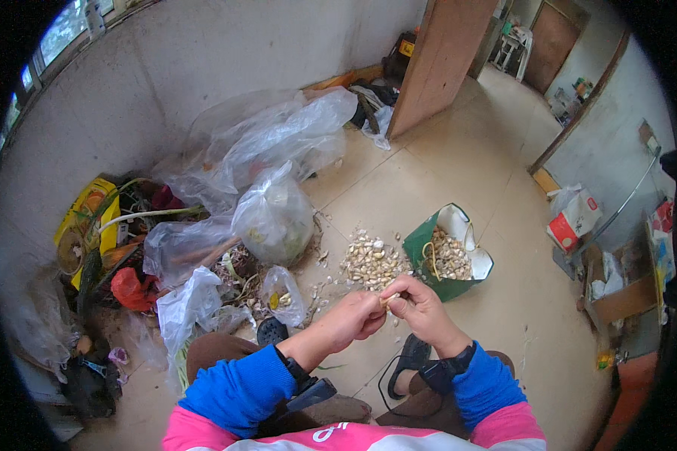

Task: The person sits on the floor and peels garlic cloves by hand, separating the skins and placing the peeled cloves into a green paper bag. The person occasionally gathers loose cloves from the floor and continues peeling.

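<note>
A small pale garlic clove (391,299) is pinched between the fingertips of both hands, partly hidden by them. My left hand (350,320) comes to it from the left with its fingers curled. From the other side, my right hand (423,311) grips it between thumb and forefinger. Just beyond the hands, a loose pile of garlic cloves (372,258) lies on the tiled floor. Beside that pile stands a green paper-like bag (454,290) with a white inside and yellow cord handles. More unsorted-looking cloves (450,256) fill its open mouth.
A knotted clear plastic bag (273,217) and a small clear bag (285,296) with a few cloves sit to the left. Behind them are plastic sheeting (282,129), a red bag (132,288) and vegetables. A wooden door (440,62) stands ajar. Cardboard boxes (623,299) line the right.
</note>
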`<state>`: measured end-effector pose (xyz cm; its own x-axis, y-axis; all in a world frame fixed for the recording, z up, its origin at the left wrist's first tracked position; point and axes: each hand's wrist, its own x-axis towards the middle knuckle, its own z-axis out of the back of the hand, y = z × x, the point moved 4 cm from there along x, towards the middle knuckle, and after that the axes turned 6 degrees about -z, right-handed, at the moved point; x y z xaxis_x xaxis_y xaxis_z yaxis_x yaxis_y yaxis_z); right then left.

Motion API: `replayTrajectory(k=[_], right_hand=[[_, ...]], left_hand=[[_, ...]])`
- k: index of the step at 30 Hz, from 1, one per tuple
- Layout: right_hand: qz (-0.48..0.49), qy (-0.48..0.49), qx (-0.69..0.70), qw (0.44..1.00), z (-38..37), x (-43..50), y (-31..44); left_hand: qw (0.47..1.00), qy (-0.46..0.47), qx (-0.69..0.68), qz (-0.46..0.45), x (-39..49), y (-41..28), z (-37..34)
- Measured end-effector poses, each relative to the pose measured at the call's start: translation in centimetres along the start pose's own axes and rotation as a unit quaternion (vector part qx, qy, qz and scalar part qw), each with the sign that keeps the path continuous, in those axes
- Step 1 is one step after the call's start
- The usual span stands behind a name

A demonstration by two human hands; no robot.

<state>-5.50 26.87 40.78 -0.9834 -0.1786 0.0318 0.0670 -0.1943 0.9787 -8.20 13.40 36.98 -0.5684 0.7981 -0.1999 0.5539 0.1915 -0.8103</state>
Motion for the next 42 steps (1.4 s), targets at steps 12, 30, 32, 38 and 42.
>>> replayTrajectory(k=[12,30,32,38,42], right_hand=[[-0.115,-0.001,0.349,0.930,-1.0,-0.2,-2.7],[-0.203,0.017,0.389,0.898,-0.1,0.3,-4.2],[-0.238,0.036,0.352,0.905,-0.2,0.2,-4.5],[-0.234,0.104,0.426,0.868,-0.7,-0.1,-4.2],[-0.244,0.127,0.441,0.854,-1.0,-0.1,-4.3]], left_hand=[[0.999,-0.039,0.015,-0.018,0.1,-0.3,-0.2],[0.795,-0.159,0.551,-0.198,-1.5,-5.7,0.3],[0.805,-0.161,0.511,-0.256,-1.5,-6.2,0.1],[0.780,-0.094,0.528,-0.322,-1.7,-6.2,-0.5],[0.796,-0.075,0.516,-0.306,-1.6,-6.0,-0.4]])
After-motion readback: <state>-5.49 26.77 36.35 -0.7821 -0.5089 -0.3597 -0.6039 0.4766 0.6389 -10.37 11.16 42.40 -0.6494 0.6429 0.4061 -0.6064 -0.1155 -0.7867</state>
